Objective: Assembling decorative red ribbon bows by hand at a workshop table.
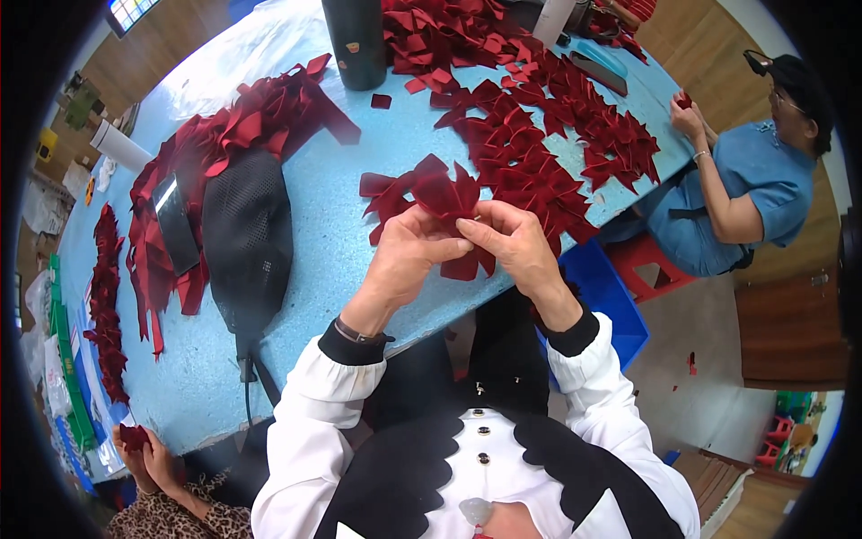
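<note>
Between my two hands, just over the near edge of the table, is a dark red ribbon flower (pixel 442 192) with pointed petals. The fingertips of my left hand (pixel 400 262) pinch its lower side. My right hand (pixel 523 250) closes on the same flower, thumb against forefinger near my left thumb. Whether a small tool or thread sits between the fingertips is too small to tell. Right behind the flower, a heap of folded red ribbon pieces (pixel 512 148) spreads back across the light blue table (pixel 328 260).
On the left lie red ribbon strips (pixel 242 126), a black mesh bag (pixel 247 238), a phone (pixel 176 225) and a red garland (pixel 106 305). A dark tumbler (pixel 356 45) stands behind. Two co-workers hold red pieces, lower left and right. A blue bin (pixel 620 305) sits beside my right arm.
</note>
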Motion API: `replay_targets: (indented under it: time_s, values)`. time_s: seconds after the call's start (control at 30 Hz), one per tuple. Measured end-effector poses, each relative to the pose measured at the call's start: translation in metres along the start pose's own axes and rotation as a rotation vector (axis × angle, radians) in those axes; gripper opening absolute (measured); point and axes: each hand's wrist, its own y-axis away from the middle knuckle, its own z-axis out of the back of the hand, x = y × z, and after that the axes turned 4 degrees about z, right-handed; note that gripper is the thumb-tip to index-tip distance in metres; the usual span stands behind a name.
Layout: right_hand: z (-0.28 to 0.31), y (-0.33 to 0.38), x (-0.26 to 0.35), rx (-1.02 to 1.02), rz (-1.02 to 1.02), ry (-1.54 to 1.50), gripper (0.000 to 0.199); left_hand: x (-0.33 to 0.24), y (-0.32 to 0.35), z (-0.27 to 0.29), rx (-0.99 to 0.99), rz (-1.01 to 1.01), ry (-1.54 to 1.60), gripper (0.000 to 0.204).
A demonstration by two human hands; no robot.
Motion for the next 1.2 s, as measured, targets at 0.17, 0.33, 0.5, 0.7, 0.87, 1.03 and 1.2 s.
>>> replay_targets:
  time_s: [0.17,0.33,0.5,0.7,0.87,1.03,1.2]
  values:
    - [0.002,0.0,-0.01,0.029,-0.07,-0.093,0.019,0.001,0.003,-0.001,-0.005,-0.014,-0.022,0.045]
    - [0.003,0.002,-0.01,-0.013,-0.042,-0.154,0.015,0.002,0.001,-0.003,-0.007,0.001,-0.053,0.044]
    - [-0.002,0.005,-0.012,-0.053,0.007,-0.26,0.015,0.007,-0.001,-0.001,-0.009,0.039,-0.11,0.044]
    - [-0.001,0.002,-0.019,-0.076,-0.035,-0.241,0.014,0.002,0.002,-0.005,0.019,0.056,-0.061,0.044]
    - [0.001,0.002,-0.017,-0.172,0.005,-0.338,0.014,0.0,0.003,-0.001,0.059,0.056,-0.12,0.043]
    - [0.012,0.003,-0.035,-0.22,0.07,-0.051,0.019,0.003,0.002,-0.002,0.037,0.071,-0.155,0.04]
    - [0.012,0.001,-0.04,-0.246,0.092,0.046,0.022,0.005,0.0,-0.001,0.044,0.075,-0.138,0.037]
